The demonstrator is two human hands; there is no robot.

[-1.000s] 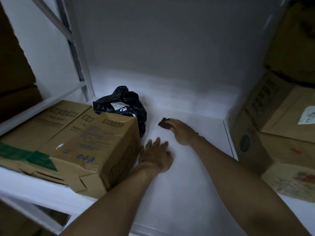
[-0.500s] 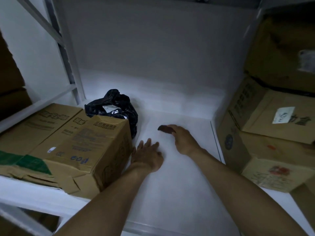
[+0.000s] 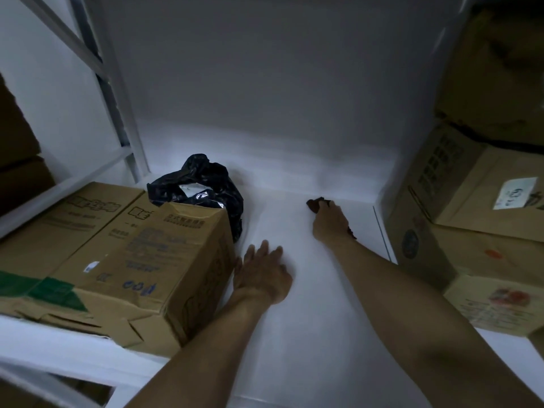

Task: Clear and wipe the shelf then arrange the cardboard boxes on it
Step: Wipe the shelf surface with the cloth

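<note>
Head view, right hand: the right hand (image 3: pixel 328 223) is right of centre, near the back of the shelf (image 3: pixel 309 343). Its fingers curl over a dark cloth (image 3: pixel 313 204) and press it to the white board.
Head view, left hand: the left hand (image 3: pixel 262 278) lies flat at centre frame with straight fingers, holding nothing. It is just beside the left cardboard box (image 3: pixel 141 251); I cannot tell whether the thumb touches the box.
Task's things: that box fills the lower left of the shelf, and a black plastic bag (image 3: pixel 203 187) sits behind its far corner. Stacked boxes (image 3: pixel 471 231) crowd the right of the frame.
Stage: probably mid-wipe, with the shelf only partly cleared.
Risk, missed patches: the cloth cannot reach the board under the box and bag, so dust likely stays there unless both come off.
Risk, bag: a wide stroke toward the left could snag the loose plastic and drag it; what is inside is hidden.
Risk, box: its front corner looks crushed and it sits close to the shelf's front lip, so a shove from the bracing hand might slide it off.
Risk, light: the scene is dim, so smears on the white board would be easy to miss.
</note>
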